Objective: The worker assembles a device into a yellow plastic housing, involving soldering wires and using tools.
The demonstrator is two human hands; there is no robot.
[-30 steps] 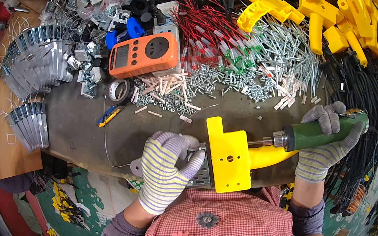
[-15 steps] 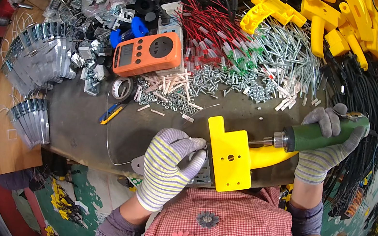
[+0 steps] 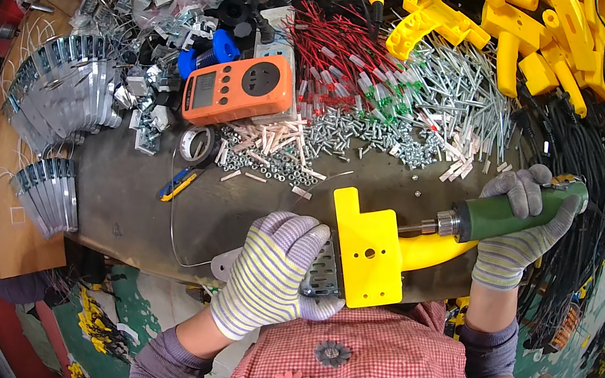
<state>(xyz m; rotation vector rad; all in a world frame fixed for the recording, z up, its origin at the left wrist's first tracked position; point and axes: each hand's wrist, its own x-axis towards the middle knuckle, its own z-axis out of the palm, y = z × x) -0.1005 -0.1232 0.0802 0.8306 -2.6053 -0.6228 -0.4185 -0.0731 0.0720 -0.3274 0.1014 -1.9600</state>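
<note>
Left hand, gloved, curled flat over a perforated metal plate and pressing it against the yellow part at the near edge of the surface; right hand wrapped fully round the green driver, bit at the part's right side. Since a second ago: left hand slid a little leftward and lower on the plate, part and driver barely shifted, so probably a fastening step in hand with the grip merely resettled. Far left, fanned metal strips near the surface's left edge; then tape roll and orange meter; then screws and red wires; far right, black cables crowding the driver hand. Bare room between strips and left hand; little near the front edge.
</note>
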